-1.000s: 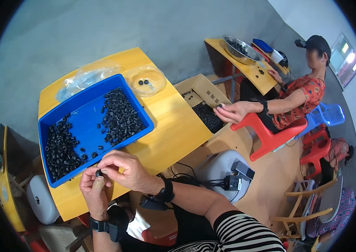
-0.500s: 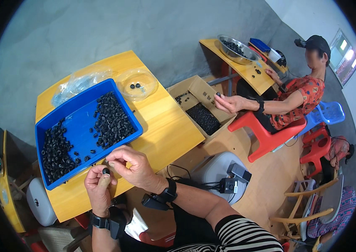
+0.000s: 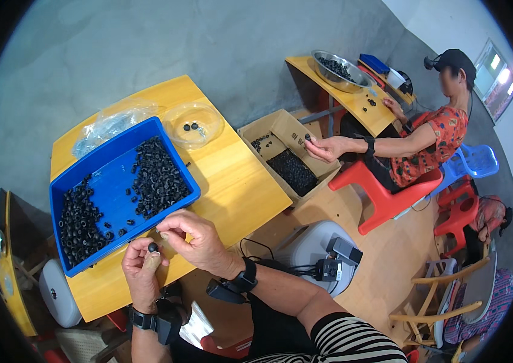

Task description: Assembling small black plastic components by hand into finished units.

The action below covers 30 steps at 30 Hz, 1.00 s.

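My left hand (image 3: 140,272) is closed around a small tan stick with a little black ring (image 3: 153,247) on its tip, just in front of the near rim of the blue tray (image 3: 114,186). My right hand (image 3: 199,242) hovers beside it with thumb and finger pinched near the ring; whether it grips anything I cannot tell. The tray sits on a yellow table (image 3: 238,187) and holds two heaps of small black rings (image 3: 156,175).
A clear plastic bowl (image 3: 195,125) with a few black parts and a crumpled clear bag (image 3: 108,124) lie behind the tray. A cardboard box (image 3: 287,158) of black parts stands to the right, where a seated person's hand (image 3: 323,147) holds a piece. Red stool (image 3: 383,196).
My two hands have drawn slightly toward me, off the tray's rim. The other person's hand has risen above the cardboard box, holding a small black piece.
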{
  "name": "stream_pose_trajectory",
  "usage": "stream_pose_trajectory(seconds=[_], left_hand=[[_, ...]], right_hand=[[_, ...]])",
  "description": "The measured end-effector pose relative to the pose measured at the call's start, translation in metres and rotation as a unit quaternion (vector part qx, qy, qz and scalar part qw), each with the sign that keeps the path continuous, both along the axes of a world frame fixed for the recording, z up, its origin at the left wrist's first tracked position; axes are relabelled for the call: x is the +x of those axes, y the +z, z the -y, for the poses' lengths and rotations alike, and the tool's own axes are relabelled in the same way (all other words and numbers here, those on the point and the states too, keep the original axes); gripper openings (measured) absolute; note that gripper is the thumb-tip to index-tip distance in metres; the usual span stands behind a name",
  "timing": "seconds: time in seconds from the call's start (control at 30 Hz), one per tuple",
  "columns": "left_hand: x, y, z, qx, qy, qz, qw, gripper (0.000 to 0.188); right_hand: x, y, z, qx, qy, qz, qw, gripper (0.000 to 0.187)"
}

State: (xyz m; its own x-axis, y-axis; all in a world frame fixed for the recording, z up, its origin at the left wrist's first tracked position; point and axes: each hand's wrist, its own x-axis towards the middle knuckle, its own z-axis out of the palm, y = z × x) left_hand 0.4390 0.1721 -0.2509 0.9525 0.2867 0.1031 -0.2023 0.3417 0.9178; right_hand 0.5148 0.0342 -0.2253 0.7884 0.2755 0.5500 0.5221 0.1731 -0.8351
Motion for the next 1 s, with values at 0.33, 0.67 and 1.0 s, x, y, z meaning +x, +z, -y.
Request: stream_pose_trajectory(seconds=[0.33,0.67,1.0], left_hand=[[-0.001,-0.009,-0.002,0.006,0.01,-0.005,1.0,0.022],[0.001,-0.009,-0.001,-0.004,-0.009,0.015,1.0,0.025],[0.002,-0.009,-0.003,-0.005,0.004,0.02,1.0,0.021]], right_hand=[[0.0,-0.001,0.0,0.007,0.003,0.012,1.0,0.014],[-0.002,0.003,0.003,0.008,0.004,0.005,1.0,0.015],[0.0,0.006,0.003,0.005,-0.008,0.022,1.0,0.016]])
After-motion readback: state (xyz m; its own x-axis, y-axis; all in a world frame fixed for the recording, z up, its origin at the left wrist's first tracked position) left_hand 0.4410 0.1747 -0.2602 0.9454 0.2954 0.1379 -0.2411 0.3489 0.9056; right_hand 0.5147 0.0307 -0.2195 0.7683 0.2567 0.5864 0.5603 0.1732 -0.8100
